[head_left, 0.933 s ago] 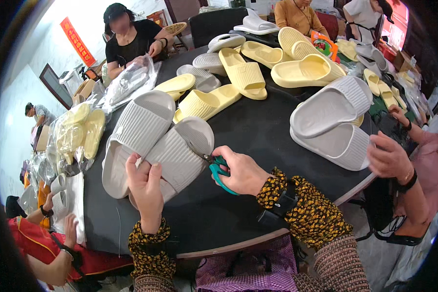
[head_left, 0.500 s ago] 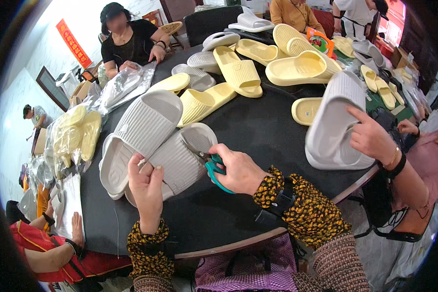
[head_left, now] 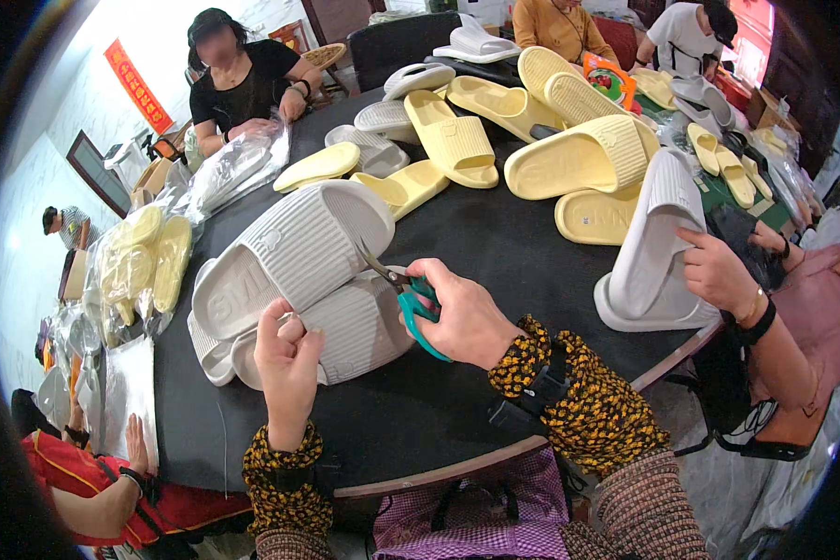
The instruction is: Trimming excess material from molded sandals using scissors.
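My left hand (head_left: 287, 359) is closed, its thumb and fingers pinched at the near edge of a grey ribbed slide slipper (head_left: 294, 245). Under this slipper lies a second grey slide (head_left: 373, 327), partly covered, and another grey sole edge (head_left: 210, 350) shows at the left. My right hand (head_left: 467, 317) grips a pair of scissors (head_left: 409, 313) with teal handles. The scissors' blades are spread, their tips near the right end of the upper slipper's strap. Whether they touch it I cannot tell.
Yellow slides (head_left: 569, 163) and grey ones are heaped across the black round table (head_left: 495, 233). At right, a co-worker's hand (head_left: 719, 275) touches a tilted light grey slide (head_left: 658, 252). Bagged slippers (head_left: 145, 261) lie left. Another person's hand (head_left: 138, 443) rests at lower left.
The upper grey slipper has turned and shifted right over the lower one. The scissors' blades have come out from inside the lower slipper's opening and spread. The co-worker's grey slide stands more upright.
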Tool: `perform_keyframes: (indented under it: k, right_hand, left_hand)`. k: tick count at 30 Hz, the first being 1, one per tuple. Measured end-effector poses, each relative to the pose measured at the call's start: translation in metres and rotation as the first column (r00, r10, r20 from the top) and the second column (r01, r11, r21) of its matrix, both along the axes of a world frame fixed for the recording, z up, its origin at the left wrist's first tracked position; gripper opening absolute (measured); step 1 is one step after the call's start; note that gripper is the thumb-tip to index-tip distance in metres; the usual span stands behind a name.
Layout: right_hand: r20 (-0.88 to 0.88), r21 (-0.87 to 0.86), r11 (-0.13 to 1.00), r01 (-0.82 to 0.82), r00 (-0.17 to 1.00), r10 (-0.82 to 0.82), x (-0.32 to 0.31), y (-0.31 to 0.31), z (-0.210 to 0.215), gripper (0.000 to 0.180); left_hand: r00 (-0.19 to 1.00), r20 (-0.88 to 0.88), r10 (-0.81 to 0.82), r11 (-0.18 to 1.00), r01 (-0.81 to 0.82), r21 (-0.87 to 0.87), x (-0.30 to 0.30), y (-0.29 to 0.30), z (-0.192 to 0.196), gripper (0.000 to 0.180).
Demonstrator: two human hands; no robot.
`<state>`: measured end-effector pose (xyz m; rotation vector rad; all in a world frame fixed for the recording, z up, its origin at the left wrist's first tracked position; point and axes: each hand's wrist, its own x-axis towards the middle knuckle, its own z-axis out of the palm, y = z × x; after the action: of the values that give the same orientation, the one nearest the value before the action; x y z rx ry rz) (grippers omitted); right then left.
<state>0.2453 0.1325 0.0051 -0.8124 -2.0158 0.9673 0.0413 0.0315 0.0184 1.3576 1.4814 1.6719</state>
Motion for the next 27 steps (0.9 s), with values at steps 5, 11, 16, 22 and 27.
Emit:
perform_keyframes:
  k: [5, 11, 16, 22, 27]
  right_hand:
    - [-0.004, 0.023, 0.999, 0.029, 1.0, -0.028, 0.001, 0.004, -0.006, 0.042]
    - [-0.03, -0.007, 1.0, 0.009, 1.0, -0.009, 0.001, 0.004, -0.004, 0.042]
    - [-0.069, 0.039, 0.998, 0.055, 0.996, -0.053, 0.002, 0.004, -0.002, 0.043]
    - [-0.172, 0.064, 0.994, 0.091, 0.982, -0.079, 0.004, 0.006, -0.002, 0.043]
    - [-0.217, 0.07, 0.996, 0.056, 0.975, -0.039, 0.003, 0.004, -0.002, 0.04]
  left_hand:
    - [1.0, 0.003, 0.008, 0.999, -0.008, -0.036, 0.007, 0.0, 0.003, 0.04]
    - [0.997, -0.073, -0.036, 0.999, 0.036, -0.007, 0.009, -0.002, 0.005, 0.04]
    - [0.988, -0.133, -0.076, 0.997, 0.074, -0.018, 0.013, -0.003, 0.008, 0.038]
    - [0.982, -0.18, -0.048, 0.999, 0.049, 0.003, 0.016, -0.003, 0.003, 0.033]
    - [0.983, -0.167, -0.08, 0.996, 0.086, 0.026, 0.012, -0.003, 0.001, 0.035]
